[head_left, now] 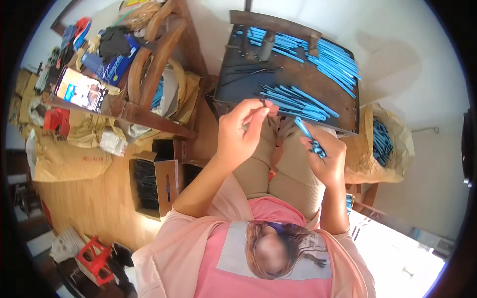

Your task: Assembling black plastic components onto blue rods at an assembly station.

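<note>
From the head view, I see a person seated with knees close to a dark-topped counter [293,74], both bare hands raised in front of its near edge. The left hand [238,130] has its thumb and fingertips pinched on a small dark piece [264,102], too small for me to make out. To its right and a little nearer, the right hand [327,156] curls around a blue stick [302,127], whose end points up toward the counter; more blue bits [318,149] bunch up within those fingers. The two hands are apart.

Just beyond them, a near pile of blue sticks [300,103] lies on the counter. Another pile [335,64] spreads over the far right, and some thin dark rods [251,72] lie on the left. A short grey post [267,47] stands toward the far side.

To the right of the counter, an open paper sack [400,149] holds more blue sticks. On the left, a phone [79,89] with a lit screen stands among clutter, and nearer on the floor an open cardboard box [168,186] holds black things
</note>
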A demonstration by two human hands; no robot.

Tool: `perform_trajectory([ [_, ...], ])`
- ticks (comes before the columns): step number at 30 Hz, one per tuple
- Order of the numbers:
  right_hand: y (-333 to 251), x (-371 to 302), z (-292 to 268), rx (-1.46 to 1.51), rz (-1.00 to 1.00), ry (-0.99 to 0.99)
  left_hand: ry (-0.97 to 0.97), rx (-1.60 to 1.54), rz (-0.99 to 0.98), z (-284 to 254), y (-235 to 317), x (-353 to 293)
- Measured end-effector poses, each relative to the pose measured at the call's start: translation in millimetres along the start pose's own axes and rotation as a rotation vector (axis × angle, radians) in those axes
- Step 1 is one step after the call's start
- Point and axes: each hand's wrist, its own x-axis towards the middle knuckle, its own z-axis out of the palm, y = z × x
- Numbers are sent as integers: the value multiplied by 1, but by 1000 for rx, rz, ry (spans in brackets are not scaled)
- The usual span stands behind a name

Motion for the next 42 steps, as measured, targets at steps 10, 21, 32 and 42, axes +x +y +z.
perform_trajectory([
  [10,30,32,-8,17,-6,35,65,96,181,23,-17,66],
  [21,76,97,-3,-50,36,57,-7,271,195,42,-54,120],
  [32,95,118,-2,-51,-45,18,6,290,222,47,-64,134],
  [42,96,123,-8,-62,14,-71,5,335,215,45,-63,133],
])
